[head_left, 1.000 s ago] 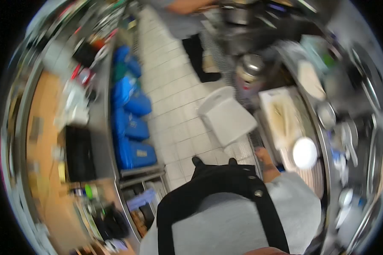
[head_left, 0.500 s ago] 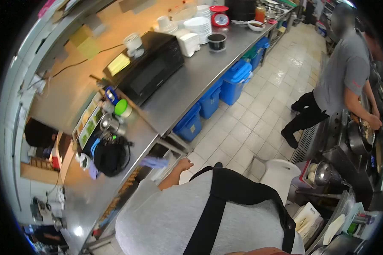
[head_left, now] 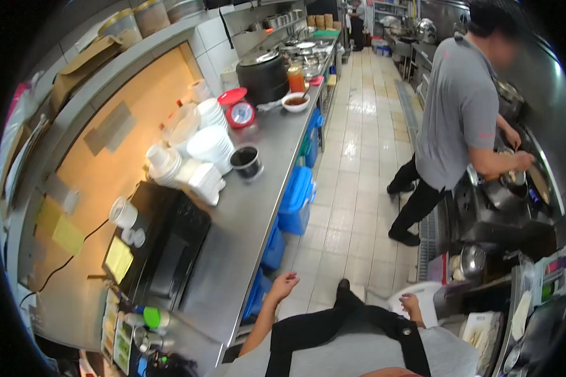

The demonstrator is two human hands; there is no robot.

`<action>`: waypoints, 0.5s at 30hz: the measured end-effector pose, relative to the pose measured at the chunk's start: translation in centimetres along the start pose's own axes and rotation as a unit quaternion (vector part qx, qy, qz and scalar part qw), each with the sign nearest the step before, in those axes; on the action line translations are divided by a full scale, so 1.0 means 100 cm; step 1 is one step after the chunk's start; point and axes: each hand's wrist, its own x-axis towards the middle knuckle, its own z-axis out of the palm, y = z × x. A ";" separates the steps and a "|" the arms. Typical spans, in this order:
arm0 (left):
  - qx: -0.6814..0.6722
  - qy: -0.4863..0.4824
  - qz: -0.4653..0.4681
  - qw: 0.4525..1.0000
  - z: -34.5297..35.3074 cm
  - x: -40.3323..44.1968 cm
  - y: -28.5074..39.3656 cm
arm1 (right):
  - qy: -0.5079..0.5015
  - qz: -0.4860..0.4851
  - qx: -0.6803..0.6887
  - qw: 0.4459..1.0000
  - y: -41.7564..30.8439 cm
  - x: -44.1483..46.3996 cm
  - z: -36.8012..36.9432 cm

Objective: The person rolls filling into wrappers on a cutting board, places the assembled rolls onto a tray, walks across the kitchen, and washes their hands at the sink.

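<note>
My left hand (head_left: 283, 287) hangs in the air beside the steel counter (head_left: 258, 182), over the tiled floor. Its fingers are loosely stretched and hold nothing. In front of a white plastic chair (head_left: 429, 301) is my right hand (head_left: 411, 306), its fingers loosely apart with nothing in them. I cannot tell whether it touches the chair. Nearest my left hand are blue bins (head_left: 295, 204) under the counter. A black microwave (head_left: 170, 264) stands on the counter to the left.
A co-worker in a grey shirt (head_left: 453, 107) stands at the stove on the right, hands over a pan (head_left: 506, 193). Stacked white bowls (head_left: 209, 147), a red scale (head_left: 240, 114) and a black pot (head_left: 262, 78) line the counter. A tiled aisle (head_left: 349, 138) runs ahead.
My view has swung up and towards the aisle. My right hand has come into view, and my left hand shows farther forward. The co-worker remains at the stove.
</note>
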 end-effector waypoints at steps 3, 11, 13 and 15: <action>-0.001 -0.055 -0.001 0.999 -0.001 0.049 0.054 | -0.018 0.057 0.085 0.995 -0.021 0.059 -0.003; 0.093 0.026 0.044 0.994 -0.030 0.270 0.156 | -0.028 -0.041 -0.022 0.999 -0.218 0.219 -0.009; 0.078 0.020 0.067 0.994 -0.048 0.322 0.209 | -0.028 -0.107 0.115 0.987 -0.300 0.268 -0.008; 0.016 0.085 0.104 0.991 -0.064 0.369 0.245 | -0.075 -0.098 0.102 0.987 -0.395 0.333 -0.008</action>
